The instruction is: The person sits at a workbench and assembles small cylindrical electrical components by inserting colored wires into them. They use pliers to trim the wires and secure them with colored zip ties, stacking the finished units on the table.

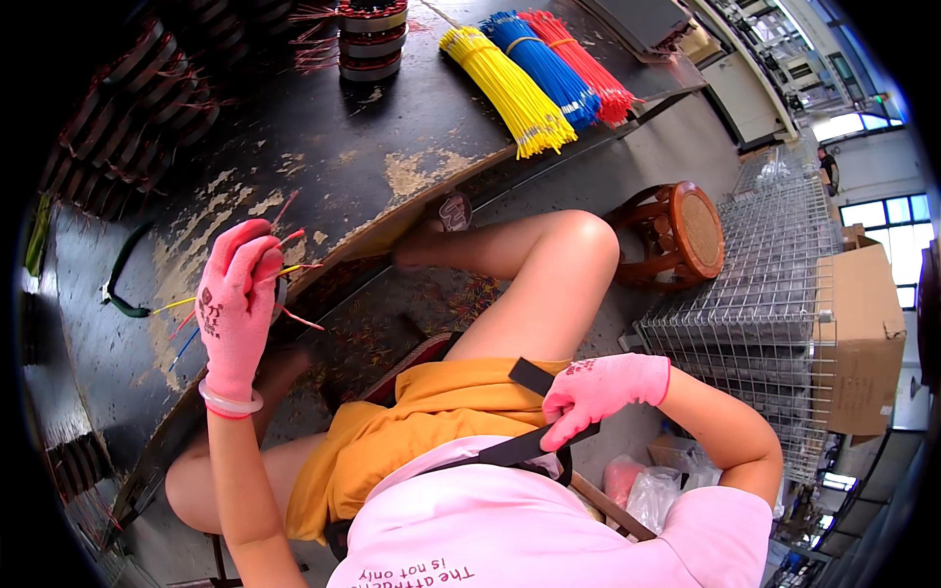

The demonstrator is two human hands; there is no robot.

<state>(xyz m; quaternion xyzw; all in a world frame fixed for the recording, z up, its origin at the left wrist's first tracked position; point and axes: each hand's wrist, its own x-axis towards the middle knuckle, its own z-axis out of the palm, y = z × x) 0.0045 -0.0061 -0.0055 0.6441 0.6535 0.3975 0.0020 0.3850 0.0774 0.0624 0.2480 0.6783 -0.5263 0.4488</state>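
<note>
My left hand, in a pink glove, is raised over the near edge of the dark, worn workbench. Its fingers curl around a bunch of thin yellow, blue and red wires that stick out on both sides. A small grey rounded edge shows behind the fingers; what it belongs to is hidden. Lower right, by my hip, my right hand is also gloved in pink and closed on a flat black strap. One strap end pokes out above the fingers, while the other part runs left across my waist.
Yellow, blue and red wire bundles lie on the bench beside stacked wound motor stators. More stators stand far left. Right: a wooden stool, wire mesh cage, cardboard box and plastic bags.
</note>
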